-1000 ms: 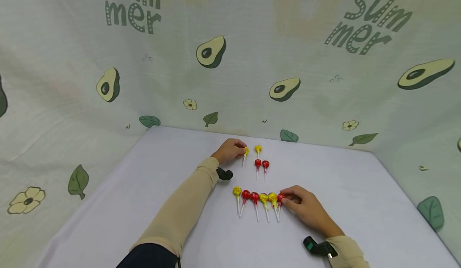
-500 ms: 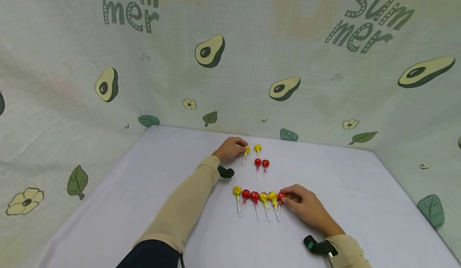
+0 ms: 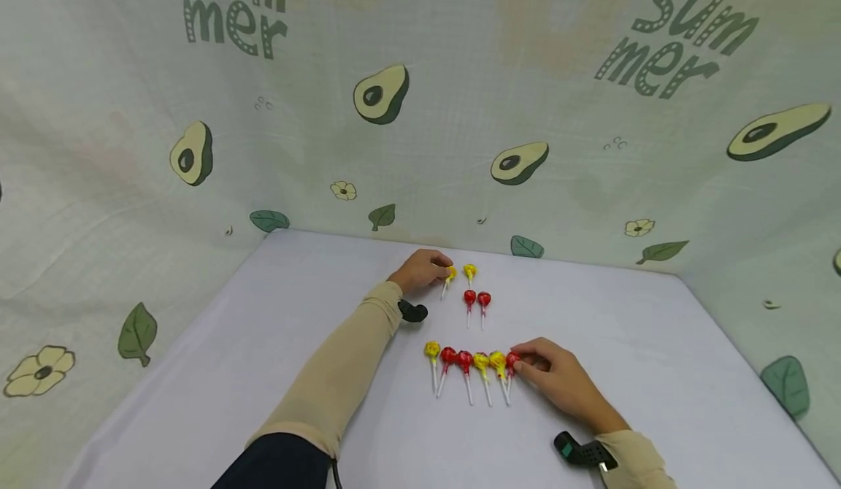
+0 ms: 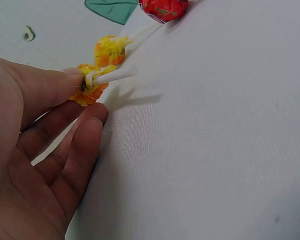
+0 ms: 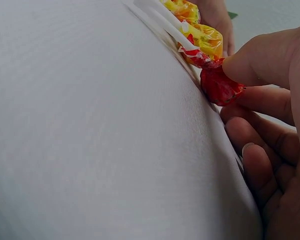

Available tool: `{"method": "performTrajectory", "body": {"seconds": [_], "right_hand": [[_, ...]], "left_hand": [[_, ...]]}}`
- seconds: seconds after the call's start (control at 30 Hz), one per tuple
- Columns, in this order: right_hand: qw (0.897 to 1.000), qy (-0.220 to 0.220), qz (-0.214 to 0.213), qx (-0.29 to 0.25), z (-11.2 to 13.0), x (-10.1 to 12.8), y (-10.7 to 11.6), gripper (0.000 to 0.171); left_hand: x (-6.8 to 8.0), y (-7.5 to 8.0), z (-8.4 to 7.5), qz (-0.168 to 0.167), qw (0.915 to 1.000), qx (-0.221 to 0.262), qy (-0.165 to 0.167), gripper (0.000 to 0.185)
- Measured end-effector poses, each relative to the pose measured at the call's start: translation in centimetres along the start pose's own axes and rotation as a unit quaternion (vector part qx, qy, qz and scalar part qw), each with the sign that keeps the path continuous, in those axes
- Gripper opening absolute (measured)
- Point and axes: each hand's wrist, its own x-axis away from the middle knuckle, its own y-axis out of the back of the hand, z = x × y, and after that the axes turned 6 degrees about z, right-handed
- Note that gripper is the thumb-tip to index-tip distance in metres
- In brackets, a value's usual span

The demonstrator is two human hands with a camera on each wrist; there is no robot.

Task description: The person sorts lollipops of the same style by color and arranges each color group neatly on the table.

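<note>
Avocado-printed cloth hangs all around me, with "Summer" lettering, leaves and small flowers on it, and it closes in a white table spread out in front of me.

My left hand reaches to the far side of the table and pinches a yellow lollipop by its wrapped head, thumb on top and fingers curled under; in the left wrist view the yellow lollipop sits right at my fingertips, its white stick running down past my fingers. Just beside it to the right lies a second yellow lollipop, and nearer to me, close below that one, two red lollipops lie side by side with their sticks pointing toward me.

My right hand rests on the table closer to my body, fingers curled. Its thumb and forefinger pinch the head of a red lollipop at the right end of a row of six lollipops, yellow and red mixed, heads touching or nearly so, sticks toward me. From the right wrist view the red lollipop is squeezed under my thumb, touching the yellow one next to it.

Both arms wear beige sleeves, and a black wrist-mounted device shows at my left wrist.
</note>
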Motion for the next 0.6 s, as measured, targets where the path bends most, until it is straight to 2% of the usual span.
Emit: {"method": "performTrajectory", "body": {"seconds": [0.4,0.6], "right_hand": [[1.000,-0.006,0.003,-0.002,0.4,0.0,-0.3,0.021],[1.000,-0.016,0.003,-0.005,0.4,0.0,-0.2,0.022]], "left_hand": [[-0.7,-0.3,0.0,-0.010,0.9998,-0.009,0.016,0.019],[-1.4,-0.3,0.2,-0.006,0.9998,-0.013,0.012,0.019]]}}
